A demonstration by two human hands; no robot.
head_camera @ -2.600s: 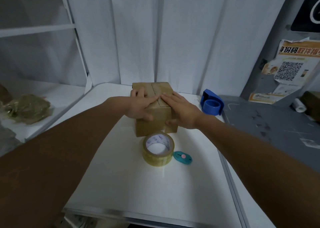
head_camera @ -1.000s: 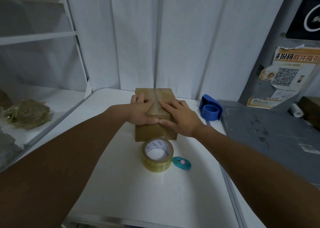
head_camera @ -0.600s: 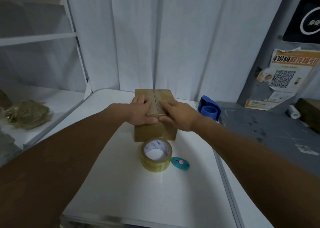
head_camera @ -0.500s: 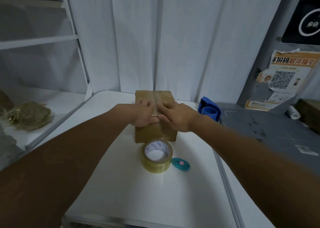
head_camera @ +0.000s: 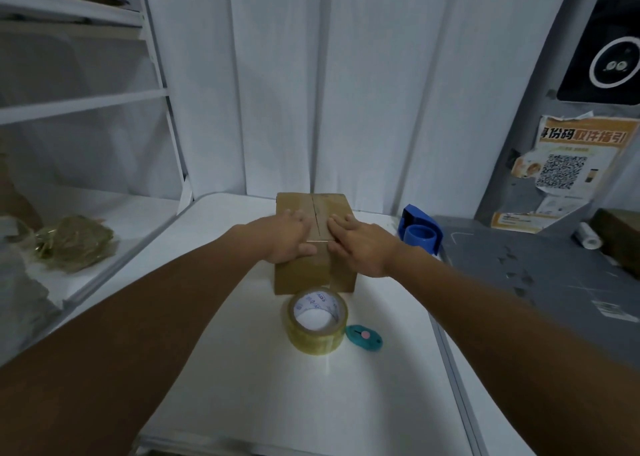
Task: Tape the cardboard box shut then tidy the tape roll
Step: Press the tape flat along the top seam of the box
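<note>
**Q:** Nearest the viewer, on the white tabletop [head_camera: 242,386], what lies in front of the box?

**A:** Closest is a roll of clear yellowish packing tape [head_camera: 314,320], lying flat with its white core facing up. Just beside it on the right lies a small teal oval cutter with a pink button [head_camera: 363,338]. Neither is touched by a hand.

**Q:** And beyond them?

**A:** Next comes a small brown cardboard box [head_camera: 313,268], standing just behind the roll near the table's middle. Its two top flaps meet at a central seam. The left hand [head_camera: 289,239] lies flat, palm down, on the left flap, fingers together and thumb over the near edge. The right hand [head_camera: 360,244] lies flat on the right flap, fingers slightly spread. Both appear to press on the top; neither pinches anything.

**Q:** Farther back?

**A:** To the right stands a blue plastic tape dispenser [head_camera: 420,235]; behind everything hangs a white curtain [head_camera: 346,91].

**Q:** What could go wrong from here?

**A:** Whether tape already covers the seam cannot be told. If it does not, lifting both hands to fetch the roll could let the flaps spring open. If it does, uneven pressing could trap wrinkles or leave loose ends. Reaching back carelessly could knock the cutter off the table.
</note>
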